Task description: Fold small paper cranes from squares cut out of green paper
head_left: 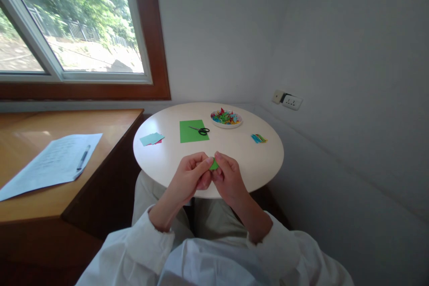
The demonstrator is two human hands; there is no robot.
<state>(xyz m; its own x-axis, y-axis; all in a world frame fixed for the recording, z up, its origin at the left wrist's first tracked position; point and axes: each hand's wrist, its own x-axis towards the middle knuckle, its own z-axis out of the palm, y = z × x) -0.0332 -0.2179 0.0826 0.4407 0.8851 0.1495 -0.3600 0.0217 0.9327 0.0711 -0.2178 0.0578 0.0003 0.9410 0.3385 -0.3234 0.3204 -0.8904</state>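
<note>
A small piece of green paper is pinched between my two hands above the near edge of the round white table. My left hand grips it from the left with thumb and fingers. From the other side my right hand holds it the same way, and the fingertips hide most of its edges. Beyond my hands lies a larger green sheet, with black-handled scissors resting partly over its right edge.
A white dish of small colourful paper pieces stands at the back. Thin coloured strips lie on the right, light blue paper squares on the left. Farther left, a wooden desk bears a written sheet and a pen.
</note>
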